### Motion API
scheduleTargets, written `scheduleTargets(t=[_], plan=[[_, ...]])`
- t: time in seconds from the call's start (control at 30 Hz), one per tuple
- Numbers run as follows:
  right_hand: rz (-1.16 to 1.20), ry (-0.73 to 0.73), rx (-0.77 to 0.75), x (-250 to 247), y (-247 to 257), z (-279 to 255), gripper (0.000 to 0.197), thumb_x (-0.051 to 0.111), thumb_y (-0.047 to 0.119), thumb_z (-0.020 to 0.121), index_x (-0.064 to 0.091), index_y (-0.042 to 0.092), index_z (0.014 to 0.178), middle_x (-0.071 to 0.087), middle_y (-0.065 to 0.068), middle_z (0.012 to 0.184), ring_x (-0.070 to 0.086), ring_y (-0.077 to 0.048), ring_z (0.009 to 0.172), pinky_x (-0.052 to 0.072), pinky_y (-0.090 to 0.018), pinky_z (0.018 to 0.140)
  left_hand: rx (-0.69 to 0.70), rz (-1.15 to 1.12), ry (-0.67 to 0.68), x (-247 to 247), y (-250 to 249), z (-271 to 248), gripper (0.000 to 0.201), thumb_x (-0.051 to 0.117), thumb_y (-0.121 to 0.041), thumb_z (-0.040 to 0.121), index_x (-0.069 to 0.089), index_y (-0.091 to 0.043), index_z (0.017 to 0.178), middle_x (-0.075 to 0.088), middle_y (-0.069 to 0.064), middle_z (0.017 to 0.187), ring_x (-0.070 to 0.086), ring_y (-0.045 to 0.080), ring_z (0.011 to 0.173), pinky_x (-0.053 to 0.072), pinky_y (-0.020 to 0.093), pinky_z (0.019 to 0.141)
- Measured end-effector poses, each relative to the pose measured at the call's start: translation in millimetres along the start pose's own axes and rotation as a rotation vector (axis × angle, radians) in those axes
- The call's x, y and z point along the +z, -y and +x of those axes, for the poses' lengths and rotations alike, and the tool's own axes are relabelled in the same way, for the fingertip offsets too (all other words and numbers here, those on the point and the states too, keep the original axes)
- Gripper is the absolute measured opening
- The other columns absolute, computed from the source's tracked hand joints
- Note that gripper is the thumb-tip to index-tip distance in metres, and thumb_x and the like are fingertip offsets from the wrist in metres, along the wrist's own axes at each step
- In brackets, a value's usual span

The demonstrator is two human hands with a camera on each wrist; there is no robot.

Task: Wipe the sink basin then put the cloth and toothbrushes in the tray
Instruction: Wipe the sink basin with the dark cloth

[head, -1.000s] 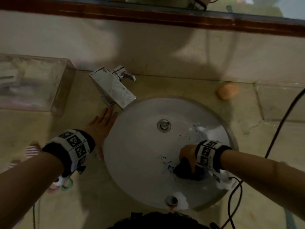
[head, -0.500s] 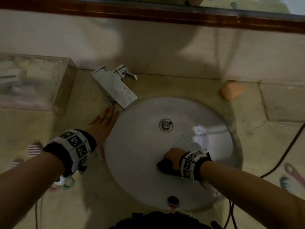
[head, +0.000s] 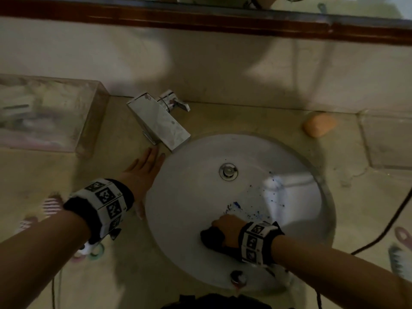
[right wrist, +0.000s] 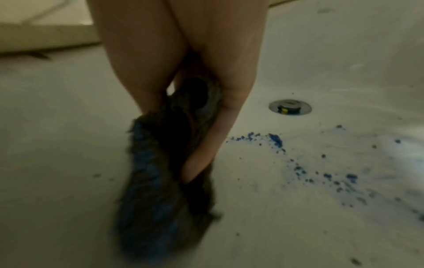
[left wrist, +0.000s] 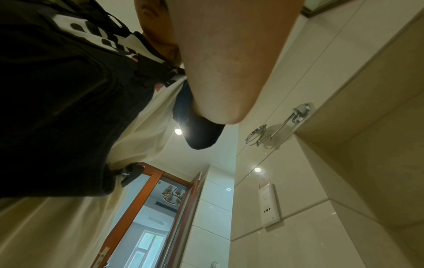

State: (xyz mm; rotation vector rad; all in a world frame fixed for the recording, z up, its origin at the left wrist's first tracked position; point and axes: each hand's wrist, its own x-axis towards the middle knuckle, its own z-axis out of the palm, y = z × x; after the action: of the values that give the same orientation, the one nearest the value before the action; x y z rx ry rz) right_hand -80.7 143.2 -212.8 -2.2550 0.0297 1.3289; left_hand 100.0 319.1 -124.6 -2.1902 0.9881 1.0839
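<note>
Gripping a dark, blue-stained cloth [head: 213, 238], my right hand [head: 229, 228] presses it onto the near slope of the white sink basin [head: 189, 197], fingers curled round the wad; the right wrist view shows the cloth [right wrist: 156, 181] bunched under the fingers [right wrist: 201, 159] and flat against the porcelain. Blue specks [head: 256, 210] lie scattered between the cloth and the drain [head: 228, 171], with more toward the basin's right wall. My left hand [head: 142, 172] rests flat on the counter [head: 111, 275] at the basin's left rim, its grip fully open with fingers straight, holding nothing, fingertips just short of the chrome tap [head: 159, 121]. A clear plastic tray [head: 89, 121] stands at the counter's far left, well apart from the basin, its contents too blurred to name. An orange soap bar [head: 318, 126] sits near the wall at right. At the near right edge lies a toothbrush [head: 399, 248], blurred. The left wrist view shows only my forearm [left wrist: 229, 63], wall tiles and a chrome wall mirror [left wrist: 255, 136].
</note>
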Motion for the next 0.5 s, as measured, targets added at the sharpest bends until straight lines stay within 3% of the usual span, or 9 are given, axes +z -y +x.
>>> scheduleTargets(t=[0.1,0.27,0.37,0.5], plan=[[0.012,-0.148,0.034,-9,-2,9,0.043,0.042,0.035,0.098,0.050,0.004,0.127,0.051,-0.022,0.129,0.052,-0.033,0.117,0.042,-0.036,0.099,-0.006,0.011,0.009,-1,-1,-2,0.153,0.083,-0.049,0.057,-0.037,-0.002,0.139,-0.039,0.021,0.149,-0.030,0.035,0.142,-0.001,0.044,0.121],[0.173,-0.388,0.220,-39,-19,12,0.053,0.028,0.045,0.100,0.050,0.005,0.127,0.052,-0.019,0.130,0.054,-0.033,0.116,0.041,-0.035,0.100,-0.002,-0.007,-0.002,0,0,-2,0.157,0.084,-0.053,0.052,-0.045,-0.007,0.129,-0.040,0.019,0.149,-0.030,0.034,0.143,-0.001,0.044,0.121],[0.115,-0.360,0.209,-43,-22,12,0.055,0.028,0.048,0.100,0.052,0.004,0.123,0.055,-0.018,0.126,0.056,-0.033,0.112,0.042,-0.034,0.096,-0.010,-0.003,0.008,-1,-1,-2,0.155,0.084,-0.051,0.054,-0.036,-0.004,0.140,-0.038,0.020,0.150,-0.029,0.034,0.143,-0.001,0.044,0.121],[0.066,-0.176,0.015,-17,0,8,0.052,0.038,0.046,0.097,0.057,0.002,0.118,0.060,-0.019,0.119,0.058,-0.032,0.109,0.045,-0.035,0.092,-0.012,0.011,0.011,-2,-2,-3,0.155,0.084,-0.051,0.055,-0.036,-0.003,0.140,-0.038,0.021,0.149,-0.028,0.035,0.143,-0.001,0.043,0.121]])
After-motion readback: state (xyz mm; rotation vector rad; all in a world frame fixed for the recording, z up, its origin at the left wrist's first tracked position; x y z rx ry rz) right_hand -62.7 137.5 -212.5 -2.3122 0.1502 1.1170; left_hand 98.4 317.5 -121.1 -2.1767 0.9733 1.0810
